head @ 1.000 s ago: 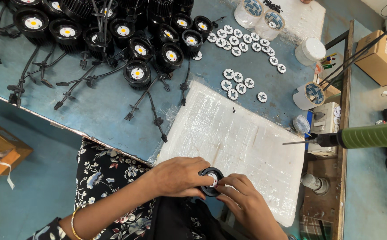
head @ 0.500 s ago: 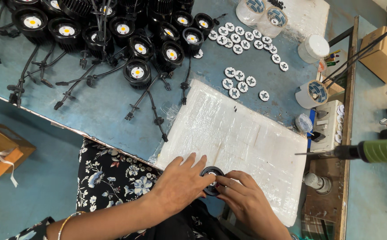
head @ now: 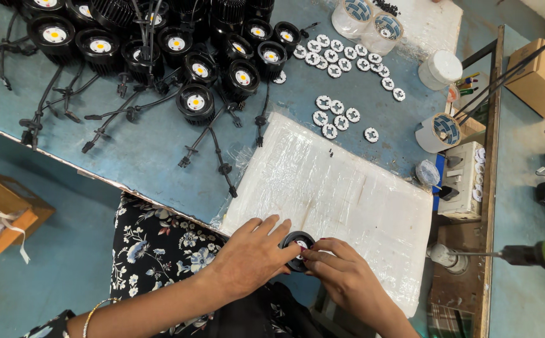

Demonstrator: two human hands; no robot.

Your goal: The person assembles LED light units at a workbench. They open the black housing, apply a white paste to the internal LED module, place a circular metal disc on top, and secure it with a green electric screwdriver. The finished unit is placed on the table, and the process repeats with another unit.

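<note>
**Both hands on one black lamp housing at near table edge**

Black round lamp housing (head: 298,249) sits at the near edge of the white plastic-wrapped pad (head: 341,194), right where pad meets the person's lap. A small white disc shows in its centre.

Left hand (head: 250,260): fingers spread and curled over the housing's left side, thumb at the rim, gripping it. Right hand (head: 346,278): fingers pinched together at the housing's right rim/centre, tips touching the white insert. Can't tell exactly what the pinch holds, too small.

Outward:
- Pad lies tilted on the blue table (head: 141,156), covering its near right part.
- Small cluster of white round lens discs (head: 336,116) just beyond the pad's far edge; a longer row of the same discs (head: 347,59) further back.
- Group of black lamp housings with yellow LED centres (head: 195,102), cables trailing, fills the far left of the table.
- Two tape rolls (head: 373,22) at the far edge, white lidded jar (head: 440,67) right of them.
- Green-handled power screwdriver (head: 535,255) hangs at right, well apart from both hands.
- Cardboard box (head: 539,78) off the table, far right.
</note>
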